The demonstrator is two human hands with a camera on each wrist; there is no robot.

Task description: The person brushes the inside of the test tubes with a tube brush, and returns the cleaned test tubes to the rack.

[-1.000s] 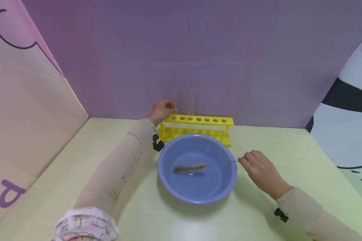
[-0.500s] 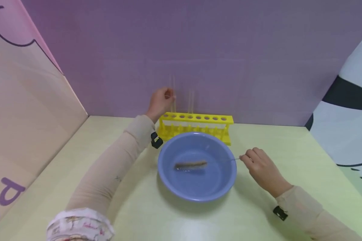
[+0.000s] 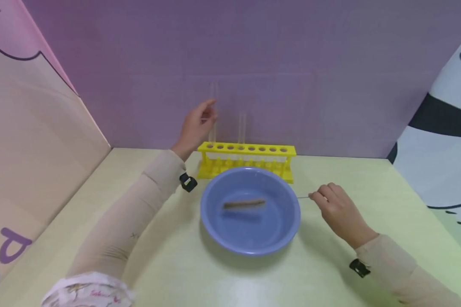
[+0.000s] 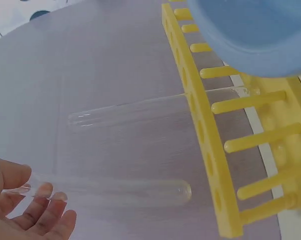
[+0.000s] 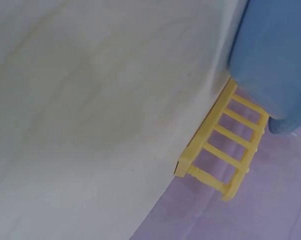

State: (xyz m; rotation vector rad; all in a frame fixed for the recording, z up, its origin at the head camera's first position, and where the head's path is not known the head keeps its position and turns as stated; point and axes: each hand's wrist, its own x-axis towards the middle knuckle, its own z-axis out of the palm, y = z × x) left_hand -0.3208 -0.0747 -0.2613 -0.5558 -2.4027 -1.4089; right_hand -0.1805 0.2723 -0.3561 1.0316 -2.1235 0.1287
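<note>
Between thumb and fingers, my left hand [image 3: 196,128] pinches a clear test tube [image 4: 125,192] near its upper end. The tube's rounded bottom is clear of the yellow test tube rack [image 3: 249,149], just above its left end. Another clear test tube [image 4: 135,110] stands in a hole of that rack. My right hand [image 3: 339,211] grips the thin wire handle of a test tube brush [image 3: 245,204] at the right. The brush's brown bristle head hangs over the inside of a blue basin [image 3: 249,248]. The right hand does not show in the right wrist view.
The basin stands on a pale table [image 3: 246,285] right in front of the rack, hiding part of the rack's base. A purple wall panel [image 3: 311,85] rises close behind the rack. Printed panels stand at the left and right sides.
My left hand has risen and moved left, drawing the test tube up out of the rack. My right hand has shifted slightly right and up with the brush, whose head has lifted a little.
</note>
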